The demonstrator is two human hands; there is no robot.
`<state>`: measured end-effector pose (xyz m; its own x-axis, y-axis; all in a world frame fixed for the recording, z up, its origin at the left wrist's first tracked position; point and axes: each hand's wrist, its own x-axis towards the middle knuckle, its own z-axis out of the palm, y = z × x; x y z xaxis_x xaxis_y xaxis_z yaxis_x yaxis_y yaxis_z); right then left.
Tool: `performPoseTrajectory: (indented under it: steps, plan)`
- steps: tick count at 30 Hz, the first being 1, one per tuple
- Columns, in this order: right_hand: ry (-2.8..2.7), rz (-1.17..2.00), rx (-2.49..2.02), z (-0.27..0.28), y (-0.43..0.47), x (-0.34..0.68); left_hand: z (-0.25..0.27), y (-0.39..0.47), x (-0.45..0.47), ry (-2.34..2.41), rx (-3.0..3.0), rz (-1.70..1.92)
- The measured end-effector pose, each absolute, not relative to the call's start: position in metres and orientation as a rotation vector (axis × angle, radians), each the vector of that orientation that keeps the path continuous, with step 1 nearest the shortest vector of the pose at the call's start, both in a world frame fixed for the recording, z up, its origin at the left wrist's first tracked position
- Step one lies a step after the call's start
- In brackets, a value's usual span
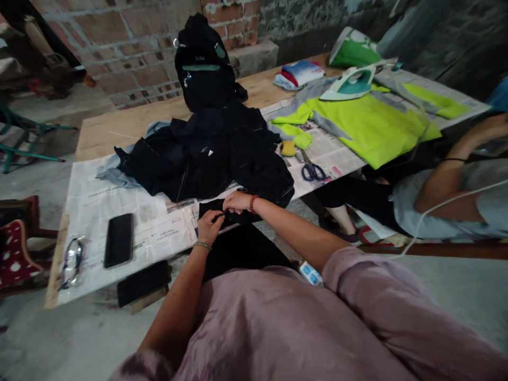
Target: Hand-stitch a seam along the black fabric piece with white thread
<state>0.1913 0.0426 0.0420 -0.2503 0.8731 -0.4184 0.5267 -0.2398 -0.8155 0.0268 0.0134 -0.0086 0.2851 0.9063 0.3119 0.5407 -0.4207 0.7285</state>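
From your hands, with twelve o'clock straight ahead, the largest thing was the table (95,140), partly covered with newspaper (87,209). On it a heap of dark clothes (178,151) lay from ten to one o'clock, and a yellow-green garment (377,127) was spread at two. Behind the heap, at twelve, stood a black backpack (208,87), and an iron (351,85) rested upon the garment. The black cloth (205,208) that you were working was at the near table edge, just beside the heap; whether they were joined, I could not tell. A phone (119,241) lay toward half past eight. Your left hand (210,227) held the cloth in a narrow pinch, and your right hand (239,202), close by it, was pinching there too. The scissors (311,166) lay at half past two, apart from both hands. In my judgement, the step in hand was fine finger work on one small spot of the cloth, and the next move called for a steady left hold and a precise right pinch.
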Motion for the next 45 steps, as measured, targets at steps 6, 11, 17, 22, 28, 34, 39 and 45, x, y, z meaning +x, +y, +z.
performPoseTrajectory:
  steps: [6,11,17,22,28,34,39,45]
  plan:
    - [-1.505,0.496,-1.63,0.048,-0.002,0.204,-0.007,0.011,0.024,1.273,2.013,0.988]
    - [-1.424,1.115,-1.71,0.025,-0.046,0.187,-0.009,0.01,0.021,1.199,2.099,0.965]
    - [-0.991,1.61,-1.658,0.011,-0.045,0.164,-0.011,0.009,0.019,1.124,2.192,0.92]
    - [-0.96,1.588,-1.653,0.012,-0.042,0.164,-0.011,0.011,0.018,1.067,2.238,0.906]
    - [-0.955,1.481,-1.656,0.016,-0.041,0.159,-0.012,0.012,0.018,1.06,2.268,0.893]
    - [-0.925,1.464,-1.547,0.011,-0.045,0.153,-0.012,0.011,0.018,1.132,2.216,0.894]
    - [-0.92,1.469,-1.515,0.009,-0.055,0.155,-0.009,0.009,0.019,1.164,2.184,0.879]
    - [-0.932,1.577,-1.507,0.008,-0.057,0.157,-0.01,0.009,0.017,1.129,2.184,0.88]
